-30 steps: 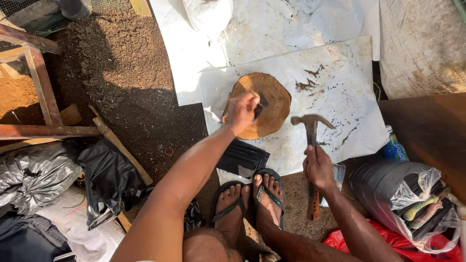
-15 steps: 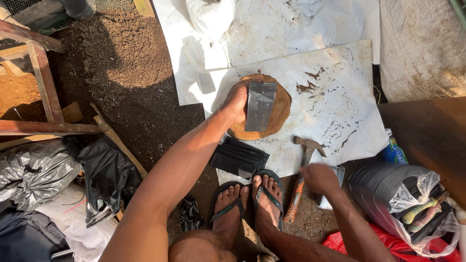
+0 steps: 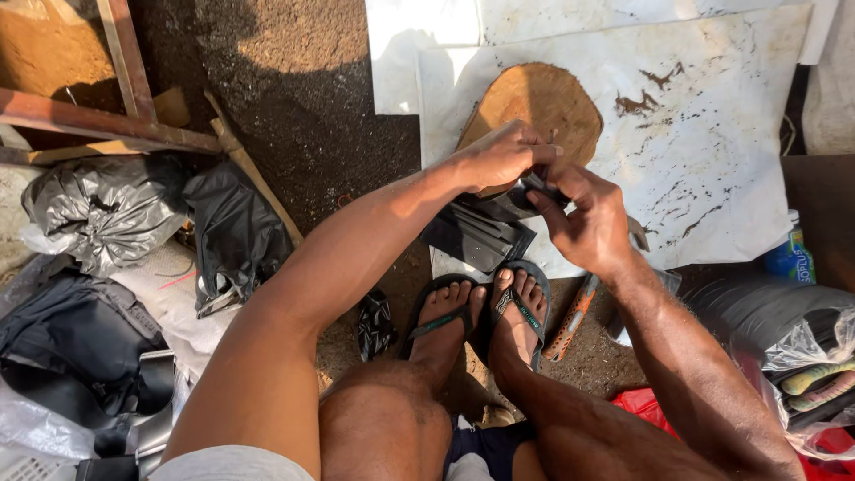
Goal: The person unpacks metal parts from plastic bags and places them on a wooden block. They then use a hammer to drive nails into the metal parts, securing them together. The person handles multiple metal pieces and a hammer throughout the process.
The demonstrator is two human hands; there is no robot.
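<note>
My left hand (image 3: 499,156) and my right hand (image 3: 588,218) meet in front of me, both gripping a dark flat piece (image 3: 525,198), partly hidden by the fingers. Just beyond them lies a round wooden block (image 3: 548,98) on a stained white board (image 3: 712,134). Under my hands a stack of dark flat pieces (image 3: 472,236) rests on the ground. A hammer with an orange handle (image 3: 574,316) lies on the ground beside my right foot, free of both hands.
Black plastic bags (image 3: 169,223) and a dark backpack (image 3: 80,343) lie at the left. Rusty metal bars (image 3: 116,125) cross the dirt at the upper left. At the right are a clear bag with bananas (image 3: 819,374), red plastic and a blue carton (image 3: 788,258).
My right hand has put the hammer down by my foot and come up to the dark piece. My left hand has brought that piece off the wooden block toward me.
</note>
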